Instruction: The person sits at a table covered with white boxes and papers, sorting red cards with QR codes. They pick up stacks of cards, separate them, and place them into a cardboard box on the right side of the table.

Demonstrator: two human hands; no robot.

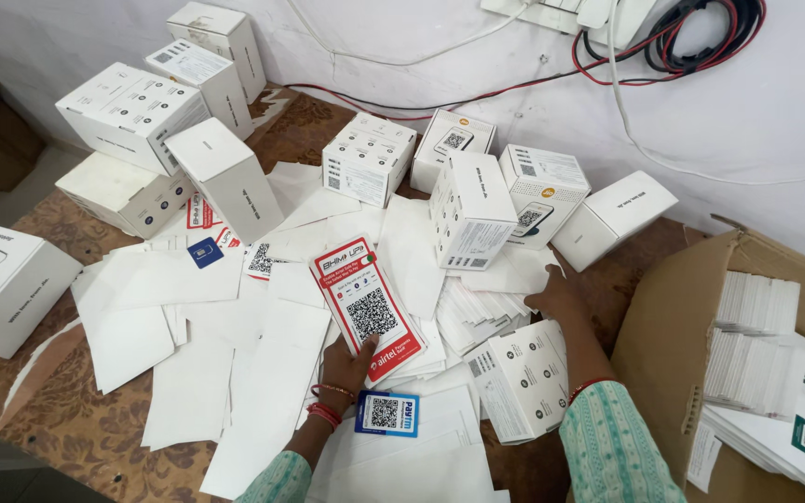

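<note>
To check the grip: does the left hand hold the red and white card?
Yes, the left hand grips the lower end of the red and white card.

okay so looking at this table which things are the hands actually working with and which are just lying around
In hand:
- left hand holding the red-bordered code card
- right hand resting on the stack of white sheets

Lying about:
- white boxes at the back
- small blue code card
- cardboard carton of leaflets
- cables on the wall
</note>
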